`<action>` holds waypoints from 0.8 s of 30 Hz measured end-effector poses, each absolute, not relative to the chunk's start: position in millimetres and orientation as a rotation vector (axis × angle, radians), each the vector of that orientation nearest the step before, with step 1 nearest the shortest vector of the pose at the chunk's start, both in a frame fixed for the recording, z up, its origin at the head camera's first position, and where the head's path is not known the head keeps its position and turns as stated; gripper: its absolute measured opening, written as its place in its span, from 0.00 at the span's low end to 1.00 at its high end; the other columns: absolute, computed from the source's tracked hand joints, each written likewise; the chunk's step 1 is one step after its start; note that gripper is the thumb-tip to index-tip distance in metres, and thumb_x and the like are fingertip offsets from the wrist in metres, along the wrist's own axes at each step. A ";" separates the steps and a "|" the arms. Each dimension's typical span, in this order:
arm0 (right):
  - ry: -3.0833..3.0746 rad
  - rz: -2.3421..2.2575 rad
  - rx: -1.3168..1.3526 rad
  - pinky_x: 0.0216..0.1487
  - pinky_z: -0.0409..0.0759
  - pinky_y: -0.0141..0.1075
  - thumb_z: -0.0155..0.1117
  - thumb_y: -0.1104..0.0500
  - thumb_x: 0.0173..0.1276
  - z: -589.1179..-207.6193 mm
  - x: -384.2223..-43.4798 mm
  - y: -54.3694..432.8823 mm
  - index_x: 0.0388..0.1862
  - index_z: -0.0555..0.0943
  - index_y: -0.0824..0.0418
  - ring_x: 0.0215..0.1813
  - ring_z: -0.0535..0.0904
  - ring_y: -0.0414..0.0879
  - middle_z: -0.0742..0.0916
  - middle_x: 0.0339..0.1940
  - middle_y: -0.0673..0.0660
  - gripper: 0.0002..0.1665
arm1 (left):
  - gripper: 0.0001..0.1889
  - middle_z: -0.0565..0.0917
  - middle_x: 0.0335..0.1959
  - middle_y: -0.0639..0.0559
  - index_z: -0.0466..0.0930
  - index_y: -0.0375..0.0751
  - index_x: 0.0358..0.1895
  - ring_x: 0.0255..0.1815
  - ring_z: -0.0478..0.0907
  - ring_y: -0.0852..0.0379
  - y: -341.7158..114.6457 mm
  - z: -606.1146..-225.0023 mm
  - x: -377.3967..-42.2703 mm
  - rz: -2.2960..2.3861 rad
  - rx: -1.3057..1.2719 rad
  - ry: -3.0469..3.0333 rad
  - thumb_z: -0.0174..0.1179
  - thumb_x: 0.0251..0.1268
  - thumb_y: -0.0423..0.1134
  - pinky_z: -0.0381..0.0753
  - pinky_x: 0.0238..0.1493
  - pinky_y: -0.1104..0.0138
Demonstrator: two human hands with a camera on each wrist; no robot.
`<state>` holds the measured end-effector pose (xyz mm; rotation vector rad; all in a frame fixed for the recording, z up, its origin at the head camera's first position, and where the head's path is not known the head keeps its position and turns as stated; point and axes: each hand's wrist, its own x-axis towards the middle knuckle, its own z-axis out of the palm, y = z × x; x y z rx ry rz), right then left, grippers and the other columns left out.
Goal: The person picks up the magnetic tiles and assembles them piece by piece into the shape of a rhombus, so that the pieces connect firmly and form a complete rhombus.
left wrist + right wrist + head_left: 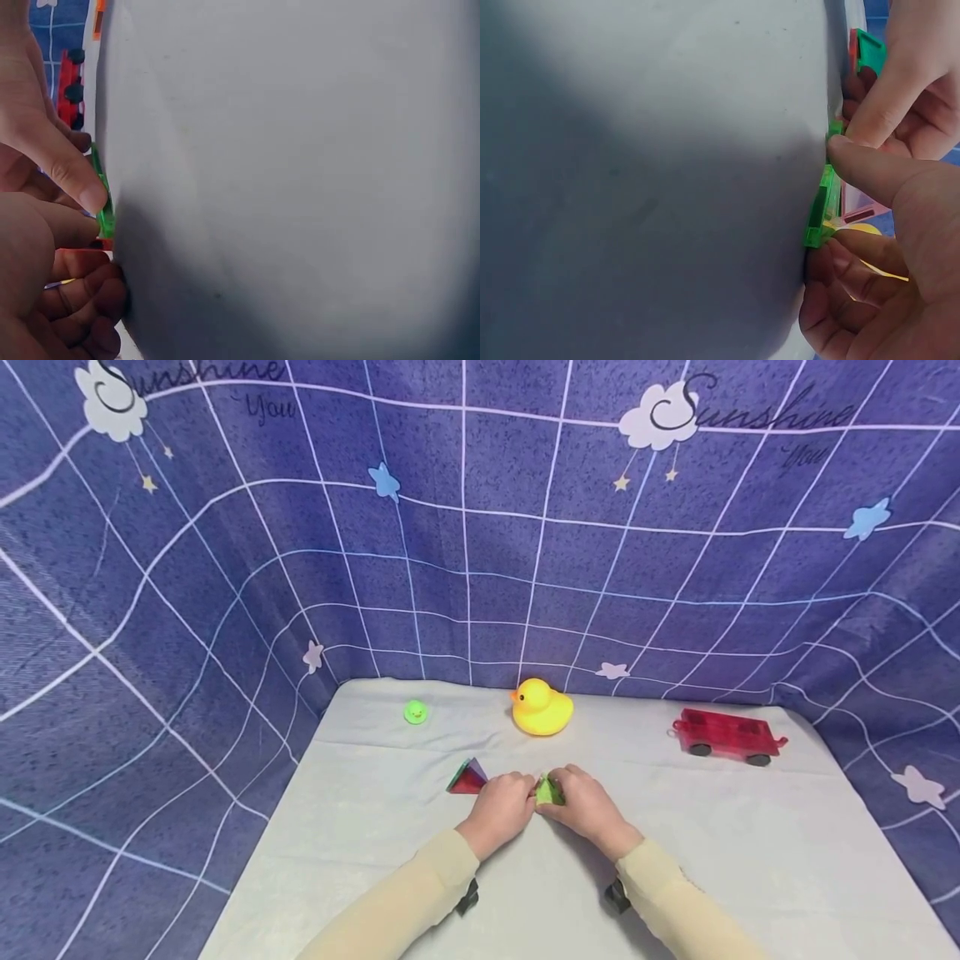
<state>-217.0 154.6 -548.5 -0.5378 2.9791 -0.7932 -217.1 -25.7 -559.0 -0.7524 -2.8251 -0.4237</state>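
Observation:
Both hands meet at a small translucent green magnetic tile piece (550,791) low over the table's middle. My right hand (588,810) grips it from the right, thumb on the near side and fingers on the far side. From the left, my left hand (504,806) pinches its edge between thumb and fingers. In the right wrist view the green tile (821,214) stands on edge at the white cloth, with a pink tile part (864,214) behind it. Just left of the left hand stands a small pyramid of red, green and purple tiles (468,778), partly covered by that hand.
A yellow rubber duck (543,710) sits behind the hands. A small green round toy with a face (416,712) lies back left. A red toy wagon (727,735) stands back right. Blue patterned fabric (480,527) rises round the white-covered table (360,827).

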 end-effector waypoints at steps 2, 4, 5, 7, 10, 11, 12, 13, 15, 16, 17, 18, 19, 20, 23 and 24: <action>2.978 -0.789 -0.536 0.36 0.73 0.42 0.83 0.51 0.59 -548.5 -216.7 155.0 0.52 0.84 0.67 0.32 0.72 0.44 0.78 0.33 0.52 0.29 | 0.09 0.77 0.24 0.56 0.79 0.47 0.30 0.28 0.80 0.55 -27.0 -558.9 -216.5 -0.442 -0.759 -2.831 0.70 0.66 0.40 0.77 0.28 0.61; 2.976 -0.787 -0.527 0.37 0.74 0.42 0.83 0.51 0.59 -548.5 -216.6 155.3 0.53 0.84 0.68 0.33 0.72 0.44 0.79 0.33 0.51 0.30 | 0.10 0.75 0.24 0.57 0.78 0.47 0.30 0.27 0.79 0.56 -28.6 -559.1 -215.9 -0.469 -0.766 -2.833 0.71 0.66 0.40 0.76 0.28 0.62; 2.973 -0.784 -0.523 0.38 0.74 0.42 0.83 0.50 0.60 -548.4 -216.6 155.5 0.54 0.84 0.67 0.33 0.72 0.44 0.78 0.34 0.51 0.30 | 0.11 0.75 0.24 0.57 0.78 0.47 0.30 0.27 0.78 0.57 -29.4 -559.2 -215.6 -0.487 -0.769 -2.833 0.71 0.66 0.40 0.76 0.28 0.63; 2.962 -0.787 -0.515 0.39 0.74 0.42 0.83 0.50 0.60 -548.1 -216.3 155.8 0.55 0.83 0.68 0.34 0.72 0.44 0.78 0.34 0.51 0.31 | 0.11 0.74 0.25 0.58 0.77 0.47 0.30 0.27 0.77 0.58 -31.2 -559.6 -214.9 -0.527 -0.772 -2.837 0.72 0.66 0.40 0.75 0.28 0.64; 2.955 -0.790 -0.527 0.40 0.75 0.42 0.83 0.51 0.60 -547.8 -215.2 156.6 0.55 0.83 0.68 0.34 0.72 0.44 0.79 0.35 0.51 0.31 | 0.12 0.73 0.25 0.59 0.77 0.47 0.29 0.27 0.74 0.60 -33.7 -561.0 -214.4 -0.599 -0.773 -2.848 0.72 0.65 0.39 0.74 0.29 0.65; 2.954 -0.785 -0.534 0.40 0.75 0.42 0.83 0.51 0.60 -548.0 -214.9 156.9 0.55 0.83 0.68 0.35 0.73 0.44 0.79 0.36 0.51 0.31 | 0.12 0.72 0.25 0.59 0.77 0.46 0.29 0.27 0.73 0.61 -34.4 -561.3 -214.4 -0.620 -0.771 -2.853 0.73 0.65 0.39 0.74 0.29 0.65; 2.956 -0.783 -0.540 0.41 0.76 0.43 0.83 0.51 0.60 -548.1 -214.6 157.1 0.55 0.83 0.67 0.35 0.73 0.44 0.79 0.36 0.51 0.31 | 0.12 0.72 0.25 0.59 0.77 0.46 0.29 0.26 0.72 0.61 -35.1 -561.9 -214.5 -0.637 -0.770 -2.858 0.73 0.65 0.39 0.73 0.29 0.66; 2.958 -0.780 -0.546 0.42 0.76 0.43 0.83 0.51 0.60 -548.1 -214.2 157.8 0.56 0.83 0.67 0.35 0.73 0.44 0.79 0.36 0.51 0.31 | 0.13 0.72 0.24 0.59 0.76 0.46 0.29 0.26 0.72 0.61 -35.3 -562.4 -214.8 -0.650 -0.771 -2.860 0.73 0.65 0.39 0.73 0.30 0.66; 2.965 -0.770 -0.556 0.42 0.77 0.43 0.83 0.51 0.61 -548.8 -213.6 158.8 0.56 0.83 0.67 0.36 0.74 0.43 0.79 0.37 0.51 0.30 | 0.13 0.71 0.24 0.60 0.76 0.47 0.28 0.26 0.71 0.62 -35.5 -563.1 -215.5 -0.661 -0.774 -2.865 0.73 0.65 0.38 0.72 0.30 0.66; 2.967 -0.769 -0.559 0.43 0.77 0.43 0.83 0.51 0.61 -548.8 -213.3 159.1 0.56 0.83 0.67 0.36 0.74 0.43 0.80 0.37 0.51 0.30 | 0.14 0.71 0.24 0.60 0.75 0.48 0.27 0.26 0.70 0.62 -35.6 -563.2 -215.8 -0.658 -0.779 -2.867 0.73 0.65 0.39 0.72 0.29 0.66; 2.969 -0.768 -0.560 0.42 0.78 0.43 0.83 0.52 0.61 -548.9 -212.9 159.3 0.56 0.83 0.67 0.36 0.74 0.43 0.80 0.37 0.52 0.30 | 0.14 0.71 0.24 0.60 0.75 0.48 0.27 0.26 0.70 0.62 -35.7 -563.3 -216.1 -0.652 -0.784 -2.868 0.73 0.65 0.39 0.72 0.29 0.66; 2.971 -0.767 -0.561 0.42 0.78 0.43 0.83 0.52 0.61 -549.0 -212.6 159.4 0.56 0.83 0.67 0.36 0.74 0.43 0.80 0.37 0.52 0.30 | 0.15 0.71 0.23 0.60 0.74 0.49 0.27 0.26 0.70 0.62 -35.7 -563.3 -216.3 -0.645 -0.789 -2.868 0.73 0.64 0.39 0.72 0.29 0.66; 2.969 -0.765 -0.561 0.42 0.78 0.43 0.83 0.52 0.61 -549.1 -212.3 159.6 0.56 0.83 0.67 0.36 0.74 0.43 0.80 0.38 0.52 0.30 | 0.15 0.71 0.23 0.60 0.74 0.49 0.26 0.26 0.70 0.62 -35.7 -563.0 -216.5 -0.638 -0.796 -2.872 0.73 0.64 0.39 0.72 0.29 0.66; 2.970 -0.762 -0.560 0.43 0.78 0.43 0.82 0.52 0.61 -549.2 -212.1 159.7 0.56 0.83 0.66 0.36 0.74 0.43 0.80 0.38 0.52 0.30 | 0.15 0.71 0.23 0.61 0.73 0.49 0.26 0.26 0.70 0.62 -35.6 -562.7 -216.8 -0.630 -0.800 -2.876 0.73 0.65 0.40 0.71 0.29 0.66; 2.970 -0.759 -0.563 0.44 0.79 0.44 0.82 0.51 0.61 -549.3 -211.2 161.1 0.57 0.83 0.67 0.36 0.75 0.42 0.80 0.39 0.52 0.31 | 0.16 0.70 0.23 0.60 0.73 0.50 0.26 0.26 0.69 0.62 -34.9 -561.2 -217.3 -0.624 -0.801 -2.896 0.73 0.64 0.40 0.71 0.29 0.67; 2.969 -0.756 -0.564 0.45 0.79 0.44 0.82 0.50 0.62 -549.3 -210.8 162.4 0.58 0.83 0.66 0.37 0.75 0.42 0.81 0.39 0.51 0.32 | 0.17 0.70 0.23 0.61 0.73 0.50 0.26 0.26 0.69 0.62 -34.5 -560.6 -217.4 -0.623 -0.799 -2.905 0.73 0.64 0.39 0.70 0.29 0.67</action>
